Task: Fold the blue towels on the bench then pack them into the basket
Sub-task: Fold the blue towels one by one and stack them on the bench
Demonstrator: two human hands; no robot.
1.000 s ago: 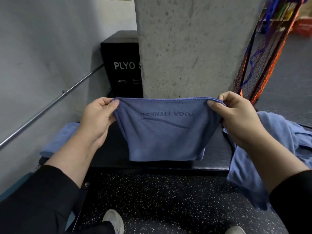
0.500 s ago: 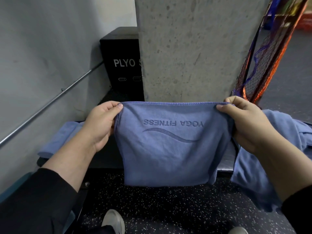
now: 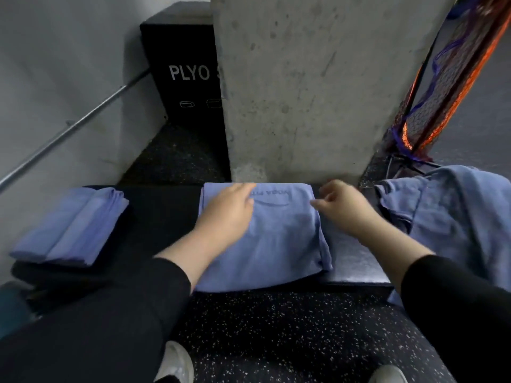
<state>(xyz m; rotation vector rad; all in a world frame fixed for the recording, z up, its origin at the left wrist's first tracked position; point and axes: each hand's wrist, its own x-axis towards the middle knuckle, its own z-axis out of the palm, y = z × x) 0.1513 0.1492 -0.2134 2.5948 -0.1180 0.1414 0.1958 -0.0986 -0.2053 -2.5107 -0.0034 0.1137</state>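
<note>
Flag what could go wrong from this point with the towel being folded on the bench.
1. The middle towel overhangs the near edge of the bench, so it may slide to the floor if the left hand resting on it lifts.
2. The right hand works at the towel's right edge, which looks rumpled; the fold may set uneven.
3. The unfolded pile droops off the bench and could slip.

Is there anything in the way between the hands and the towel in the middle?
Nothing visible. The left hand rests flat on the middle towel, and the right hand touches its right edge.
</note>
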